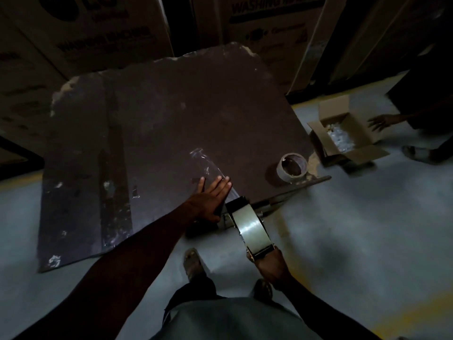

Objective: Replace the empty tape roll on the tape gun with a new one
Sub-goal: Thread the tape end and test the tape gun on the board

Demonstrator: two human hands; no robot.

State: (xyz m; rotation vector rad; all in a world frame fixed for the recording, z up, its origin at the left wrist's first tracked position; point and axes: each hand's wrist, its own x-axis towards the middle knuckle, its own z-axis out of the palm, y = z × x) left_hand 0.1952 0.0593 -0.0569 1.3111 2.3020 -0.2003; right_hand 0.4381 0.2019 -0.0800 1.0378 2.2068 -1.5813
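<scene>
Left hand (pixel 210 195) flat at table (pixel 171 106) edge, beside tape gun (pixel 250 229).

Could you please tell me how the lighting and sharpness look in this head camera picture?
Head view: dim overall, the boxes behind nearly black; a bright glare streak on the tape roll and a sheen on the clear tape strip; wide-angle bending at the edges; print on the boxes soft and blurred.

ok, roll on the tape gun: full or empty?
Full, or close to it. The roll on the tape gun shows a thick, glossy band of tape; a clear strip runs from it onto the board.
</scene>
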